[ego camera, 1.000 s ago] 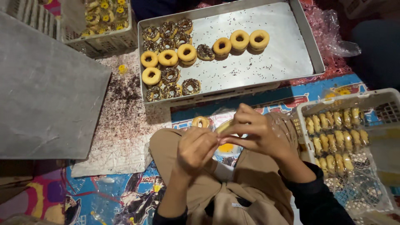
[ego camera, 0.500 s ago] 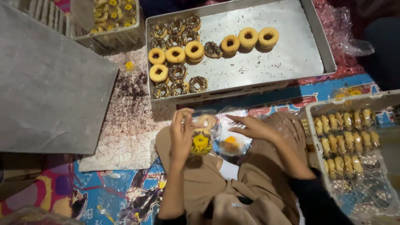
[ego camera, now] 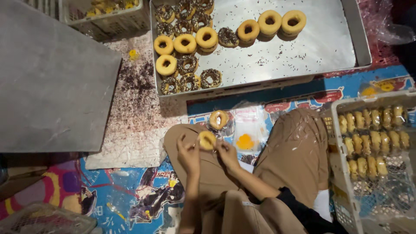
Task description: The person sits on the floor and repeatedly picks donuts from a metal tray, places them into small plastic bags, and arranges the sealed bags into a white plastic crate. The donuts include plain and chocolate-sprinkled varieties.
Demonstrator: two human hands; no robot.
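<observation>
Holding doughnut [ego camera: 206, 140], left hand [ego camera: 188, 152], right hand [ego camera: 226, 152]

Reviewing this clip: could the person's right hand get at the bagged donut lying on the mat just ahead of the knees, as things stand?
Probably yes. The bagged donut lies in the open just beyond the right hand, nothing between them. But both hands, the left hand too, are occupied with a small donut.

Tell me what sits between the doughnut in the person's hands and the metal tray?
In the head view, a bagged doughnut lies on the mat between the held doughnut and the metal tray, beside a stack of clear bags.
</observation>
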